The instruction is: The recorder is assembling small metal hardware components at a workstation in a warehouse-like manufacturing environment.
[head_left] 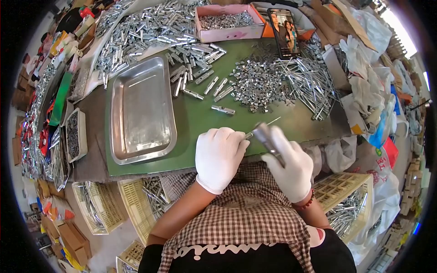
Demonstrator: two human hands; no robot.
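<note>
Checked brown-and-white apron cloth point(246, 218) fills the lower middle of the view, and both white-gloved hands rest just above it at the near edge of the green work mat point(195, 118). Right hand point(291, 166) is clenched around a blurred grey metal tube piece point(268, 139), which sticks up and to the left out of the fist. Left hand point(220, 157) is curled with its fingertips pinched on a thin silver metal rod point(261, 127); the rod runs from those fingertips up and to the right, meeting or passing the tube's end, though blur hides whether it sits inside. Both hands are close together, nearly touching.

Just beyond them on the mat lies a single short silver metal fitting point(223, 109), apart from everything else. Farther out, a loose row of similar silver tube pieces point(200, 75) spreads toward the mat's far left, and a heap of small shiny metal clips point(259, 84) sits beside a fan of long thin silver pins point(312, 86) on the right. An empty-looking rectangular steel tray point(141, 109) lies on the mat's left part. At the far edge stand a pink cardboard box of small metal parts point(230, 22) and a propped smartphone with a lit screen point(283, 32). Yellow plastic baskets point(341, 191) holding metal rods sit below the table on either side of the person
</note>
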